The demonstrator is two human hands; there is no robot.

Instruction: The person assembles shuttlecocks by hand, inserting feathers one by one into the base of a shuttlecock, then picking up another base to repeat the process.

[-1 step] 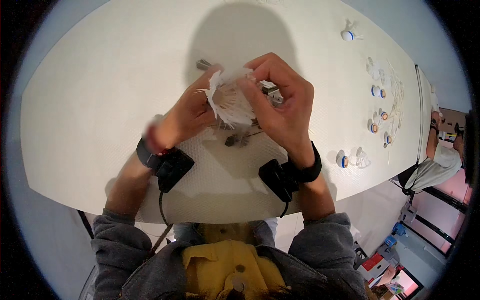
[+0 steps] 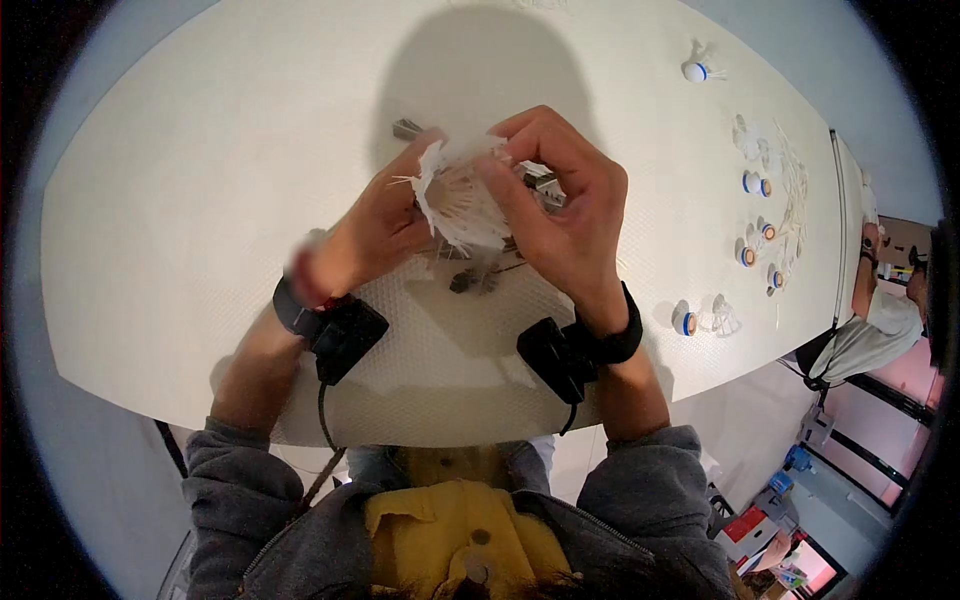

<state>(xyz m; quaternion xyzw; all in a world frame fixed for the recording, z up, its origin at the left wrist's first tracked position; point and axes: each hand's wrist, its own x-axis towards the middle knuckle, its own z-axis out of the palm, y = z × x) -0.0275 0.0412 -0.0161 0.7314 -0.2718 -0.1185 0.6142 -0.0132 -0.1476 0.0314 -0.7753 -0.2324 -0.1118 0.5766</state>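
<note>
White feathers fan from one shuttlecock (image 2: 462, 200) at centre frame, pinched between the left hand (image 2: 385, 230) and right hand (image 2: 560, 215), both closed on it. Six loose shuttlecock pieces (image 2: 755, 185) dot the table (image 2: 200, 180) at right.

**Packages and a screen by the table's far corner**

Below the right corner of the white table (image 2: 200, 150), on the floor, lies a red, boxy package (image 2: 745, 527) (small, partly hidden). Further right of it glows a pink-lit screen (image 2: 812, 566), cut by the picture's rim.
</note>
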